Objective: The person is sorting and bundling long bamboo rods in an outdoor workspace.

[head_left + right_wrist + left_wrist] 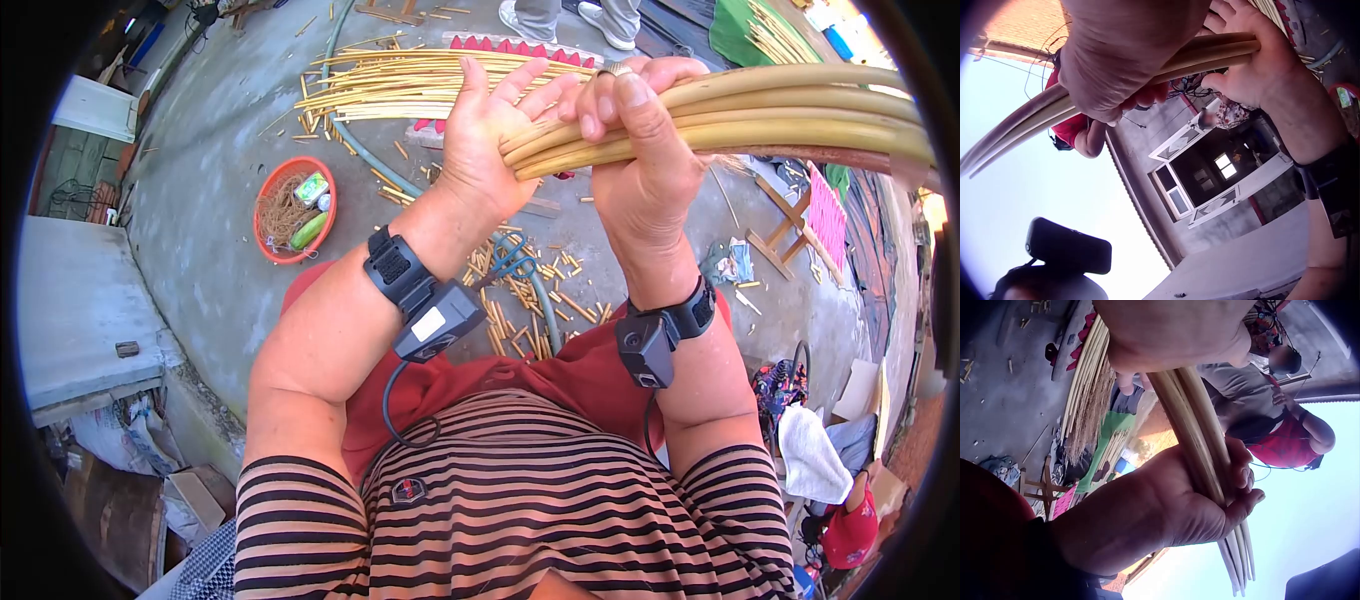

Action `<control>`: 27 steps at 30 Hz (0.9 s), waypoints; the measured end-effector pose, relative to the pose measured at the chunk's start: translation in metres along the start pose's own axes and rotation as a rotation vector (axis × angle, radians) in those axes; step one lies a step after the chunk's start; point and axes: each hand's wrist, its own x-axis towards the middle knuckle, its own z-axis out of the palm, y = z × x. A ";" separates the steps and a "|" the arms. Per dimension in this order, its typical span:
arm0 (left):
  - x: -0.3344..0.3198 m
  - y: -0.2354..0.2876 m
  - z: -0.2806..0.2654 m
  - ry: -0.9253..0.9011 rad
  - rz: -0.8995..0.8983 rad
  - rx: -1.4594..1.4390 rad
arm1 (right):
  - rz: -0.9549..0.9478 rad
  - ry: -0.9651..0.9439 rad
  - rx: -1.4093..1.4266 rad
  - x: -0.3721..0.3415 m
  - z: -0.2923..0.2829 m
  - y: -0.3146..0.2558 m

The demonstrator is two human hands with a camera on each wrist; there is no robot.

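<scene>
A bundle of several thick yellow-green plant stalks lies across the top of the head view, running off to the right. My right hand grips it a short way from its cut ends, thumb over the top and fingers wrapped round. My left hand has its palm flat against those cut ends, its fingers extended. In the right wrist view the left palm meets the ends of the stalks. The far ends of the stalks hang free past the right hand in the left wrist view.
Beyond the hands, long thin stalks lie over a rack with red points. Short cut pieces litter the concrete around a hose. An orange basin with fibres stands left. Another person's shoes show ahead; a wooden stand is right.
</scene>
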 end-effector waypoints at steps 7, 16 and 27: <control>-0.005 0.001 -0.010 -0.048 -0.103 0.098 | -0.005 0.011 0.097 0.019 -0.015 -0.023; -0.017 -0.002 0.003 -0.091 -0.174 0.000 | 0.181 0.090 0.119 0.000 0.002 0.001; -0.001 0.063 0.010 -0.406 -0.050 0.479 | 0.849 -0.218 0.035 -0.041 -0.001 0.033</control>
